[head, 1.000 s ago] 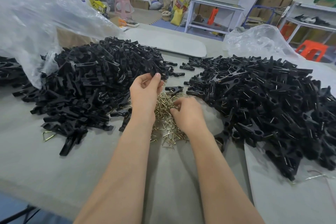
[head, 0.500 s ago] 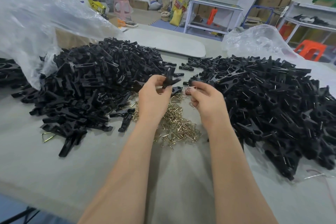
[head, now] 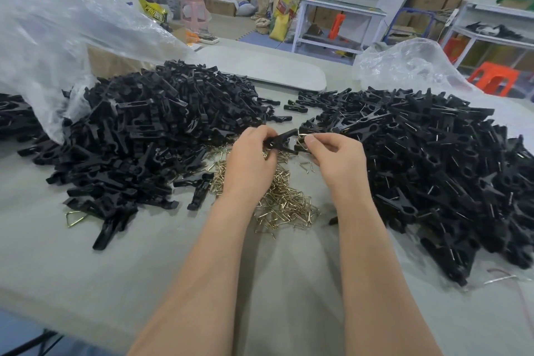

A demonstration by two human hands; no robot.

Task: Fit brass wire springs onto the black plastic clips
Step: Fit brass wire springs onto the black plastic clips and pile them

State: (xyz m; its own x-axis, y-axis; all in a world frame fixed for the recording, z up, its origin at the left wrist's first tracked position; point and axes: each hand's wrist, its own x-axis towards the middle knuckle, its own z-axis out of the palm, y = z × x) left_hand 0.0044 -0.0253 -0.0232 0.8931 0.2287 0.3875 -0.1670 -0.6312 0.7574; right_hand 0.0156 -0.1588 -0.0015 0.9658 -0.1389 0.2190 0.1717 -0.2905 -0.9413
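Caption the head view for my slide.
Left hand holds a black clip while right hand pinches a brass spring beside it.

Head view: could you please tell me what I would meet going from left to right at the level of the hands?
First the clear plastic bag → left pile of black clips → left hand → held black clip → brass wire spring → right hand → right pile of black clips.

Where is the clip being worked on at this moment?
Head view, centre: the clip is gripped by the left hand above the brass spring pile, beside the right clip heap; the right hand pinches a wire spring at its right end.
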